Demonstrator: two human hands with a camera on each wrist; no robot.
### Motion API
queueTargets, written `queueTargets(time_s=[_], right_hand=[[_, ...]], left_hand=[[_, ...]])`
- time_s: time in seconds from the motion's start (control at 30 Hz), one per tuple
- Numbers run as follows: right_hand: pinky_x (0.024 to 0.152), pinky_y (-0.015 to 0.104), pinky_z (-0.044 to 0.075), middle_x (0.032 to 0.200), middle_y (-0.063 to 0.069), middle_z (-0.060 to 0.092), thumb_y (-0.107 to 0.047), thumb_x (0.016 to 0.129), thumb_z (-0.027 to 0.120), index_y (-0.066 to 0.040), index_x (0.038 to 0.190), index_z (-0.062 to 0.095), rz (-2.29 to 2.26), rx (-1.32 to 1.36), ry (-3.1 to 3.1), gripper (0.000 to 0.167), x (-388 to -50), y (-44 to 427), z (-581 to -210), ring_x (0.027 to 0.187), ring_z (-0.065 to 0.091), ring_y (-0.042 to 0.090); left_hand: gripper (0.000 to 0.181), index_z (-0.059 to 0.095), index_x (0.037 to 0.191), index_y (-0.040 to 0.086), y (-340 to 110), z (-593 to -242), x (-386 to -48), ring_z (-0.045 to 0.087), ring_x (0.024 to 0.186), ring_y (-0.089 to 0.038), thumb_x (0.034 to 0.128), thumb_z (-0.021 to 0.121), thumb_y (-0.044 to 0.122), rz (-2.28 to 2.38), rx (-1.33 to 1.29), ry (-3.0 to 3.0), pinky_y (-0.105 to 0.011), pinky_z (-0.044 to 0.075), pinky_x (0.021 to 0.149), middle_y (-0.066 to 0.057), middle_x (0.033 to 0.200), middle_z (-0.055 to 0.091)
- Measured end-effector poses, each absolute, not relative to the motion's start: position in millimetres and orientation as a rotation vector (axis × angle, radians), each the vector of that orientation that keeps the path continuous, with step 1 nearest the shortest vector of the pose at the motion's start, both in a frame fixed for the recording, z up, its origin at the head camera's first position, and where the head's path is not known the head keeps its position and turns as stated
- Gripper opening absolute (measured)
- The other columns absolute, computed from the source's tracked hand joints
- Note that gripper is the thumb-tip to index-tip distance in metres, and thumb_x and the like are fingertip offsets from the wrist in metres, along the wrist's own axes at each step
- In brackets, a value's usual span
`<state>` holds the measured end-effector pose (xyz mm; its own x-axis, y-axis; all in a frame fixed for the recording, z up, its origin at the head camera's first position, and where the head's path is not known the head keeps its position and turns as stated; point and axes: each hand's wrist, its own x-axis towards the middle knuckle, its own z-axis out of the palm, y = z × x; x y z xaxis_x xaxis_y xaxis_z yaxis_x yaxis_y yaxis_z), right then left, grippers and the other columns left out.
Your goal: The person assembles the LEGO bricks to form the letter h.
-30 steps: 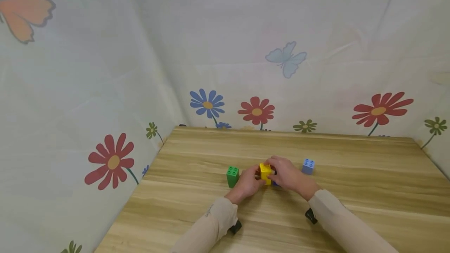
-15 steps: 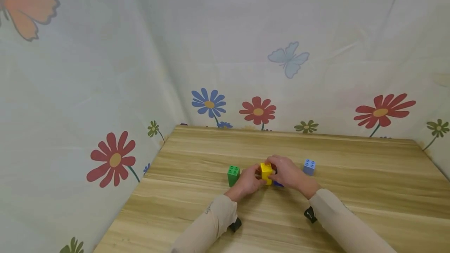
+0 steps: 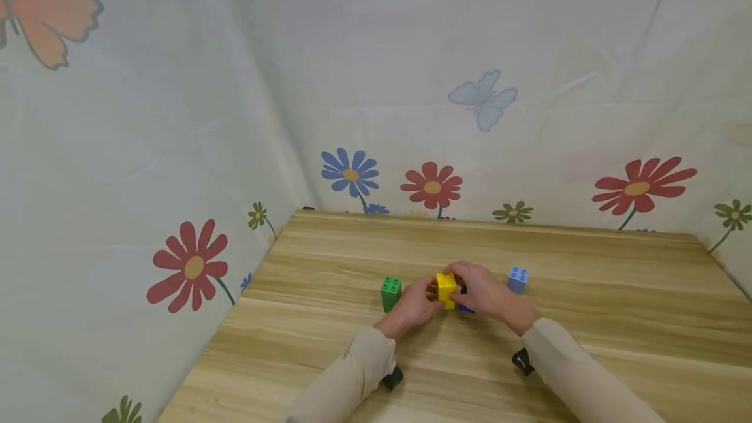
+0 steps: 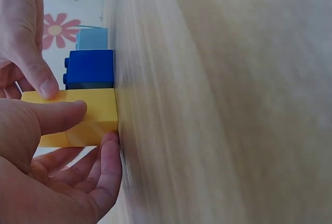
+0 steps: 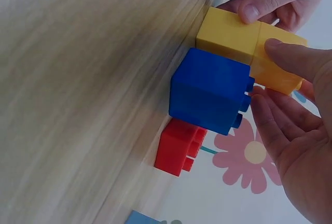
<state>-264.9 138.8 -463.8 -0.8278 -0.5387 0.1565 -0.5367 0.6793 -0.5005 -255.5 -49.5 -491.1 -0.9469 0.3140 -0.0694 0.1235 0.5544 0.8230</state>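
Pinching, the left hand (image 3: 414, 304) held the lower and the right hand (image 3: 483, 289) the upper half of a two-block yellow plastic stack (image 3: 445, 287), upright on the wooden table (image 3: 264, 331), seemingly joined already from where I stood, boxy dark-blue plastic block (image 5: 208, 93) just beside, unattached.

Left forearm (image 3: 346, 377) and right forearm (image 3: 587, 371) stretch forward, angled inward. Left hand (image 3: 414, 303) pinches, thumb (image 4: 61, 117) opposite fingers (image 4: 110, 172). Right hand (image 3: 480, 290), just beside, pinches likewise.
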Motion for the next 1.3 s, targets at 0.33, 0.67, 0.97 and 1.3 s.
queueTargets(time_s=[0.33, 0.67, 0.97, 1.3], right_hand=[[0.1, 0.056, 0.055, 0.135, 0.021, 0.065, -0.009, 0.091, 0.085, 0.001, 0.138, 0.062, -0.877, -0.866, 2.94, 0.054, -253.8, 156.3, -454.1, 0.12, 0.065, 0.042], [0.094, 0.055, 0.058, 0.134, 0.024, 0.066, -0.008, 0.095, 0.08, 0.005, 0.134, 0.064, -0.958, -0.797, 2.945, 0.045, -251.9, 178.6, -447.2, 0.112, 0.067, 0.043], [0.093, 0.056, 0.058, 0.125, 0.027, 0.068, -0.001, 0.093, 0.079, 0.01, 0.128, 0.065, -0.933, -0.85, 2.945, 0.04, -258.5, 194.3, -452.2, 0.109, 0.067, 0.044], [0.091, 0.055, 0.058, 0.121, 0.029, 0.069, 0.001, 0.092, 0.078, 0.012, 0.126, 0.064, -0.892, -0.827, 2.923, 0.038, -265.3, 200.4, -462.4, 0.106, 0.068, 0.042]], left_hand=[[0.056, 0.05, 0.149, -0.002, -57.5, -484.0, -242.8, 0.067, 0.121, -0.034, 0.0989, 0.074, 0.007, 1.289, 0.304, 2.611, -0.047, 0.056, 0.1, -0.022, 0.142, 0.06], [0.052, 0.052, 0.148, -0.001, -66.0, -460.9, -227.9, 0.064, 0.125, -0.032, 0.1008, 0.072, 0.009, 1.308, 0.401, 2.612, -0.046, 0.055, 0.101, -0.018, 0.146, 0.059], [0.043, 0.059, 0.142, -0.002, -91.8, -429.6, -227.7, 0.064, 0.123, -0.033, 0.1019, 0.07, 0.007, 1.177, 0.685, 2.765, -0.045, 0.055, 0.102, -0.018, 0.138, 0.065], [0.051, 0.058, 0.146, -0.001, -132.9, -426.7, -243.4, 0.055, 0.136, -0.037, 0.0997, 0.074, 0.013, 1.154, 0.752, 2.728, -0.054, 0.044, 0.113, -0.018, 0.148, 0.06]])
